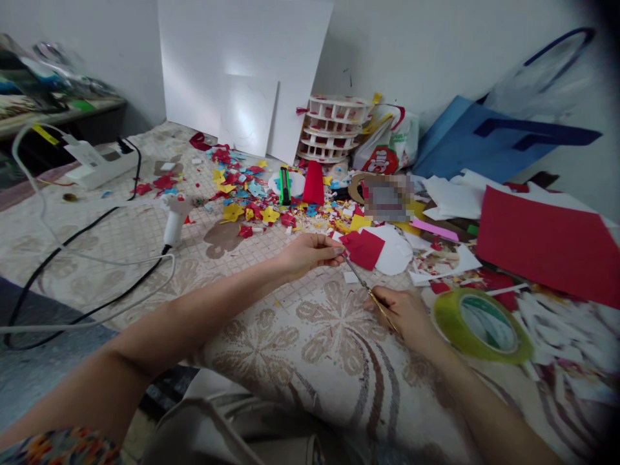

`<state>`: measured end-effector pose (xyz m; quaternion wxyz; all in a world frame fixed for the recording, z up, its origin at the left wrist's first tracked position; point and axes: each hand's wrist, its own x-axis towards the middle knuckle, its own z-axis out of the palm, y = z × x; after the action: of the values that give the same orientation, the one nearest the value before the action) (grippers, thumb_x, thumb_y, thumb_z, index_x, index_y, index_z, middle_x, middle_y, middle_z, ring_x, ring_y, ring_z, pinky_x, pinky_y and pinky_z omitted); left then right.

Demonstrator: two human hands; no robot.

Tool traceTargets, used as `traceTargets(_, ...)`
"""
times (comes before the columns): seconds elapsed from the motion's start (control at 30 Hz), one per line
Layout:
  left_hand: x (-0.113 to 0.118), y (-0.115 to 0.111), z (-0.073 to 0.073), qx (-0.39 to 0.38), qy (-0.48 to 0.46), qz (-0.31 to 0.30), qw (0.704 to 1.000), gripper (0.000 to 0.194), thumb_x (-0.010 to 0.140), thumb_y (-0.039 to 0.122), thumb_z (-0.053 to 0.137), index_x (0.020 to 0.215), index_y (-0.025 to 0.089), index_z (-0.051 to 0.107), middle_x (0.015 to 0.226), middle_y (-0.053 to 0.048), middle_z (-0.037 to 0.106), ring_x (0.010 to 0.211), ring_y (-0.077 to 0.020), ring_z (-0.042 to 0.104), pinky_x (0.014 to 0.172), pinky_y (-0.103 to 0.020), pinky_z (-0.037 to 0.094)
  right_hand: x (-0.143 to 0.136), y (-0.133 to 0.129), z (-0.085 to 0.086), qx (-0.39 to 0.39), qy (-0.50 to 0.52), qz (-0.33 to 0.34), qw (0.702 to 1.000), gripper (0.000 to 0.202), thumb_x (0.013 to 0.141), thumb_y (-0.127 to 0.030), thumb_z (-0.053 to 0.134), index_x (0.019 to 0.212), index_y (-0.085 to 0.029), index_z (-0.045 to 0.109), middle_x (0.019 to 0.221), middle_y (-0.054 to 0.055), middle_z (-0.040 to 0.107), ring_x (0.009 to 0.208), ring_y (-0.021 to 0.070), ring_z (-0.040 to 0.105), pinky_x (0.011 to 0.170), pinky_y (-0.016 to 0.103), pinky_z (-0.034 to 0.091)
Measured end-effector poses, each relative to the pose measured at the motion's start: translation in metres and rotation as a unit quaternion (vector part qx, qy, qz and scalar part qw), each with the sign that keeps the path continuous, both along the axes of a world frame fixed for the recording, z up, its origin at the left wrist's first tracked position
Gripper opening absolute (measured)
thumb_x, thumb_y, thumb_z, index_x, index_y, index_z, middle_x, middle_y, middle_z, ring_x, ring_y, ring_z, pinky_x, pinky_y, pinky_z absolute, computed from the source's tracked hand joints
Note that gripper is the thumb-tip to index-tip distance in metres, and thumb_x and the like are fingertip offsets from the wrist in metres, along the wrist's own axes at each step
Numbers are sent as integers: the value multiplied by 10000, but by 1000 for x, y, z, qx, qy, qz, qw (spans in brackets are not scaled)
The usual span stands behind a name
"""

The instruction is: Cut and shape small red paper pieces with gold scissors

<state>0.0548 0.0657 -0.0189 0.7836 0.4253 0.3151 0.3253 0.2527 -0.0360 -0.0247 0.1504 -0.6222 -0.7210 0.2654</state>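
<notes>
Pinching a tiny piece (pixel 343 251), the left hand (pixel 314 253) seemingly steadies it at the tips of scissors (pixel 357 274) gripped by the right hand (pixel 405 315).

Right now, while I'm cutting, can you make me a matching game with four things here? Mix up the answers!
Things:
1. Scissors
2. Glue gun
3. Tape roll
4. Tiered stand

Where or what they're like:
A. Yellow-green, lying on the patterned cloth
B. White, standing beside the printed bag
C. Held in the right hand
D. White, with a black cord coming from its handle

Right pairs: 1-C, 2-D, 3-A, 4-B
</notes>
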Motion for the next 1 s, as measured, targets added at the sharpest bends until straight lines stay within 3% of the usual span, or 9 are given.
traceTargets(1.0,-2,1,-1,15,1,-28,999,72,720,107,658,746,70,602,630,-20,622,559,-49,566,643,-220,441,8,0,-6,-49,38,55,997,337,843,-434,431,614,-192,382,524,-46,362,495,95,340,452,211,231)
